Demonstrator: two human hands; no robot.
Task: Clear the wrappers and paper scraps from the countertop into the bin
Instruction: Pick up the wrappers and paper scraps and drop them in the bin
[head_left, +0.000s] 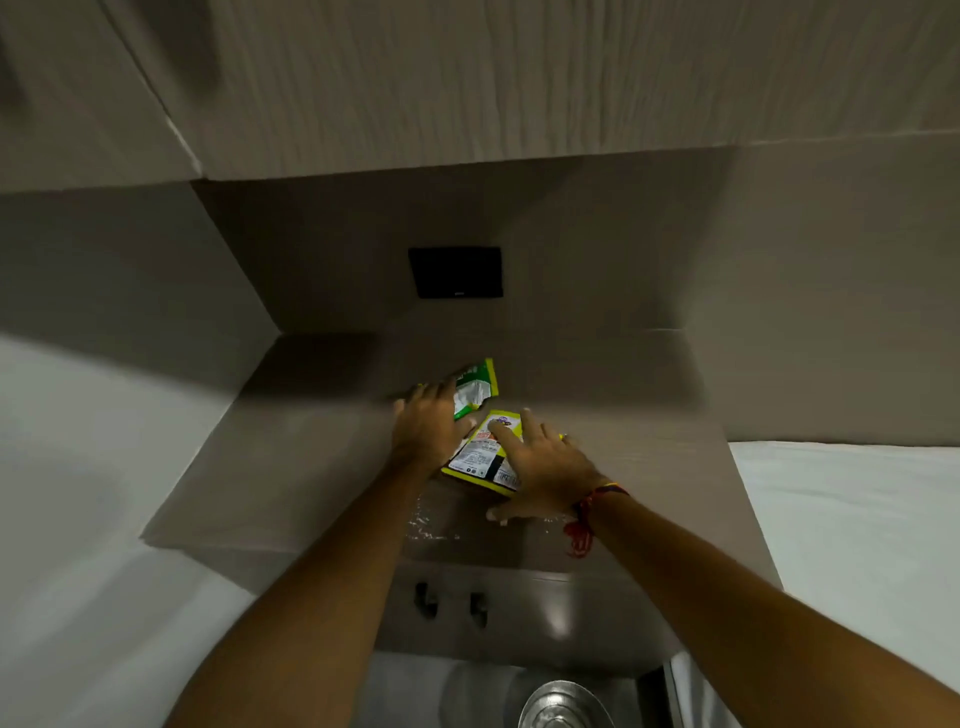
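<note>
Two wrappers lie on the grey countertop near the back wall. A green and white wrapper is the farther one, and my left hand rests on its left part with fingers spread. A yellow wrapper with white printed panels lies closer, and my right hand lies flat over its right side, fingers apart and the index finger on the print. Neither wrapper is lifted off the counter. No bin is in view.
A black wall plate sits on the backsplash above the wrappers. Upper cabinets hang overhead. A steel sink with a round metal vessel lies below the counter's front edge. Water droplets glisten near my right wrist.
</note>
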